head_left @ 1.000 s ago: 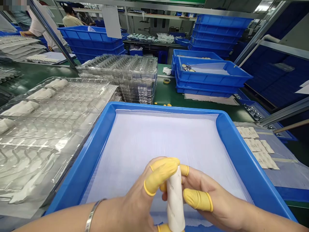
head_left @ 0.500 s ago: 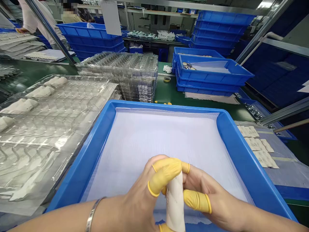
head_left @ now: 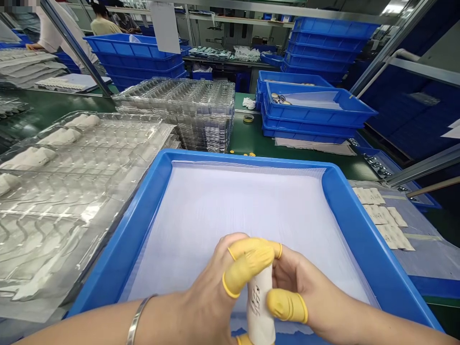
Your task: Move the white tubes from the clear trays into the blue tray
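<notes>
A white, roll-shaped wrapped piece [head_left: 260, 306] with dark writing on its side stands upright between my hands. My left hand [head_left: 215, 287], in yellow finger cots, caps its top with thumb and forefinger; another cot shows at its lower end. From the other side, my right hand [head_left: 298, 287] presses its yellow-covered thumb against the piece, with its other fingers behind it. Both hands are closed on it, above the near part of a blue tray [head_left: 143, 215] lined with a thin white sheet [head_left: 244, 206]. What is inside the wrapping is hidden.
On the left lies a clear plastic blister tray [head_left: 72, 191] with several white wrapped pieces [head_left: 30, 157]. Behind it rises a stack of clear trays [head_left: 201, 115]. Blue bins [head_left: 316, 112] stand at the back right. White packets [head_left: 384, 215] lie on the right. People work farther back.
The white piece has turned in my fingers, bringing its dark writing into view. My right thumb has shifted slightly left across it. Both hands stay in nearly the same place.
</notes>
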A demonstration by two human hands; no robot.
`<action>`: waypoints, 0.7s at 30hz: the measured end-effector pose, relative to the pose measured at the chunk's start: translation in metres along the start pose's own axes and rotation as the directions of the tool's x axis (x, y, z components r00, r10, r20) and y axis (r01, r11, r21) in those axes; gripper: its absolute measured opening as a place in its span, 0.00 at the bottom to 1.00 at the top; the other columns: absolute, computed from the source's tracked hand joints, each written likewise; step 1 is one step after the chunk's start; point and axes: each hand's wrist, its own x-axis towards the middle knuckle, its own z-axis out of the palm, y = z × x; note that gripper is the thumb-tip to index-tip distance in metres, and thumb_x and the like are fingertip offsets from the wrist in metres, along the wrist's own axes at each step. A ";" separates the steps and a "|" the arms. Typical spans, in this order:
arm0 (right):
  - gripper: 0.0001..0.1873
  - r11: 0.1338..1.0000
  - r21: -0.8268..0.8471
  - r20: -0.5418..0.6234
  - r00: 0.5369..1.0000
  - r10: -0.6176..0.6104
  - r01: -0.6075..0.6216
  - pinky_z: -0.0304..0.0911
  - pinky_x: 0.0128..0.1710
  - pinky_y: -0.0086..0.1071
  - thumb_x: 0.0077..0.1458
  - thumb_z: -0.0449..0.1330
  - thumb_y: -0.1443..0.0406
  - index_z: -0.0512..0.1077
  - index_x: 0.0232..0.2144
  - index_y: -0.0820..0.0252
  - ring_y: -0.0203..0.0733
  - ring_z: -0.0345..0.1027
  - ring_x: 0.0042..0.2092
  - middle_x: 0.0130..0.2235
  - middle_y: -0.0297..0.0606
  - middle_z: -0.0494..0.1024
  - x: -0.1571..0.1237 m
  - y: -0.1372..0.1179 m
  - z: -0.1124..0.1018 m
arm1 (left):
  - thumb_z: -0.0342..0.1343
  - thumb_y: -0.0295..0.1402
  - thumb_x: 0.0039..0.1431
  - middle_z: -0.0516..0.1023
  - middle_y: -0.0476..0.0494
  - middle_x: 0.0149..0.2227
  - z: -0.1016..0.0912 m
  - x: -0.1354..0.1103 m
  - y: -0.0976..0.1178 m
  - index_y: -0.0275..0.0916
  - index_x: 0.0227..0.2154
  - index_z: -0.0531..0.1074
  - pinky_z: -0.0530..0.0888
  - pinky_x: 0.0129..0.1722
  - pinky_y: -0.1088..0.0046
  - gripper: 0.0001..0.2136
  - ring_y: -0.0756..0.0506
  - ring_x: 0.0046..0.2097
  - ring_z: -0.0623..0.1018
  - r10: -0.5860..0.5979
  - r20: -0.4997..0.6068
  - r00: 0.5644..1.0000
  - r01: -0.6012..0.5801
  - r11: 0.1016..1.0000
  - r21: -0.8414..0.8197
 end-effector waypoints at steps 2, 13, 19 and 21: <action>0.28 1.000 0.000 -0.002 1.000 -0.004 0.004 0.59 0.44 0.36 0.50 0.73 0.55 0.71 0.51 0.55 0.44 0.63 0.43 0.39 0.36 0.71 0.000 -0.001 0.002 | 0.61 0.27 0.43 0.61 0.34 0.52 0.000 0.000 0.000 0.42 0.66 0.36 0.64 0.55 0.55 0.50 0.36 0.52 0.67 0.004 0.001 1.000 -0.004 1.000 0.014; 0.20 0.999 -0.028 -0.111 0.994 -0.022 0.019 0.61 0.40 0.35 0.66 0.55 0.50 0.78 0.40 0.58 0.44 0.64 0.37 0.33 0.36 0.72 0.000 0.001 -0.001 | 0.61 0.26 0.47 0.63 0.33 0.53 0.000 0.006 0.004 0.44 0.66 0.38 0.68 0.55 0.54 0.47 0.35 0.54 0.69 -0.049 0.024 0.999 0.051 0.990 -0.134; 0.31 0.999 -0.052 -0.056 0.998 0.010 -0.013 0.58 0.36 0.32 0.44 0.75 0.52 0.73 0.47 0.57 0.42 0.62 0.37 0.34 0.34 0.70 -0.002 -0.001 -0.001 | 0.60 0.26 0.46 0.64 0.34 0.55 0.001 0.002 0.001 0.47 0.66 0.38 0.67 0.54 0.52 0.49 0.33 0.57 0.67 -0.032 -0.008 0.999 0.032 0.997 -0.075; 0.31 0.997 -0.052 -0.070 0.997 0.046 -0.049 0.57 0.37 0.32 0.44 0.77 0.55 0.73 0.47 0.58 0.41 0.60 0.36 0.34 0.33 0.69 -0.002 -0.002 0.000 | 0.61 0.26 0.45 0.64 0.35 0.55 0.002 0.000 0.000 0.47 0.67 0.37 0.67 0.54 0.53 0.49 0.33 0.57 0.67 -0.027 -0.013 1.000 0.026 0.998 -0.055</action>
